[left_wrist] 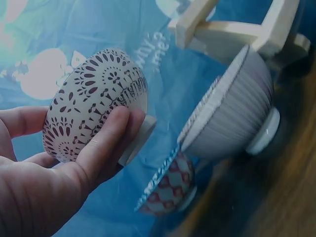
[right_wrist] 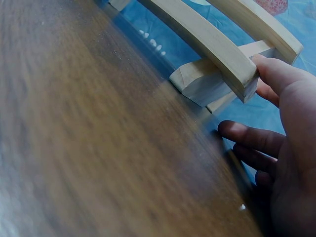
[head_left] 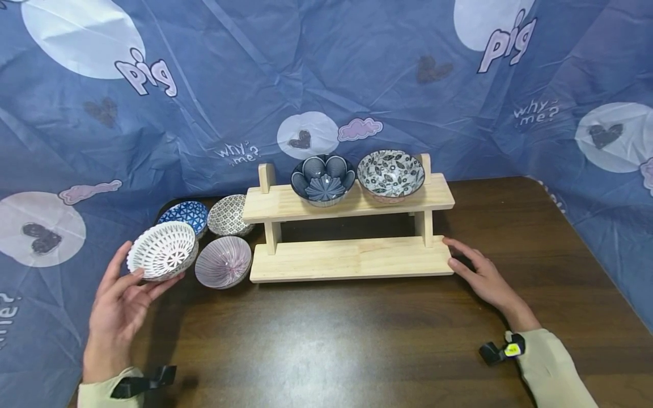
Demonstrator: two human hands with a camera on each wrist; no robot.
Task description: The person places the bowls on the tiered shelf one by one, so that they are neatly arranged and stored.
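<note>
the left hand (head_left: 119, 309) is clamped on the white bowl (head_left: 163, 249), thumb and fingers pinching its side. that bowl is up off the table (head_left: 326, 340), left of the rack (head_left: 352, 260), and in the head view it covers part of the blue bowl (head_left: 187, 212). dark motifs run round its outside. just beside it stands the purple bowl (head_left: 223, 262), with the grey bowl (head_left: 229, 214) behind, near the rack's left end. the right hand (head_left: 487, 280) grips nothing: its fingers are apart and relaxed, tips touching the right end of the rack's lower board. on the upper board stand the dark bowl (head_left: 323, 184) and, just to its right, the floral bowl (head_left: 390, 174). a blue backdrop (head_left: 204, 85) hangs behind
</note>
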